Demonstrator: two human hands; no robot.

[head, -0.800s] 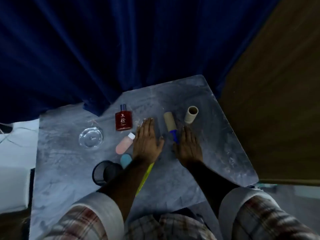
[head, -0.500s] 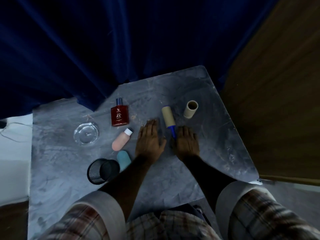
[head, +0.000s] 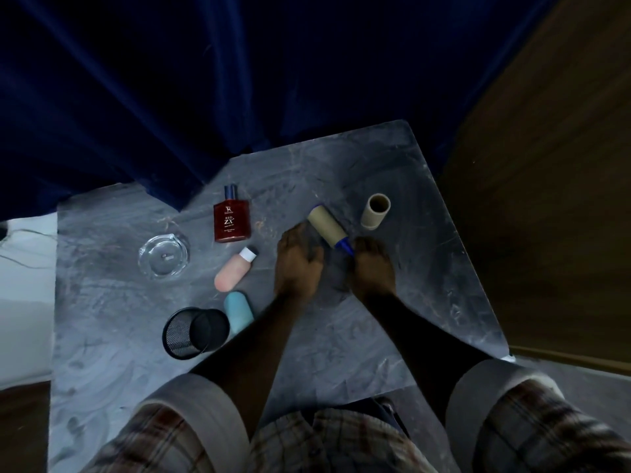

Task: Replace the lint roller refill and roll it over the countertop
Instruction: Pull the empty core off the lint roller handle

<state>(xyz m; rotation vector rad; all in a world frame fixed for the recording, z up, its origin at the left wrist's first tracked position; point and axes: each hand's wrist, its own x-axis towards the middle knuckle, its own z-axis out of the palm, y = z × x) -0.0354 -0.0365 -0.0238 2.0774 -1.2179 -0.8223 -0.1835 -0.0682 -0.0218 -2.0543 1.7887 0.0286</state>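
Observation:
The lint roller [head: 327,227], a beige roll on a blue handle, lies slanted on the grey marble countertop [head: 426,285]. My right hand [head: 374,268] is closed around the blue handle end, which it mostly hides. My left hand [head: 297,259] has its fingers curled against the roll's near left side. A second beige cardboard tube [head: 375,216] with an open top stands just right of the roller, apart from both hands.
Left of my hands are a red perfume bottle [head: 232,218], a pink tube with a white cap [head: 235,269], a light blue tube [head: 238,310], a black mesh cup on its side [head: 194,332] and a glass ashtray [head: 164,256]. A blue curtain [head: 205,97] hangs behind.
Both hands went from lying flat beside the roller to closing on it: the right took the blue handle, the left curled onto the roll. The roller now slants more to the left.

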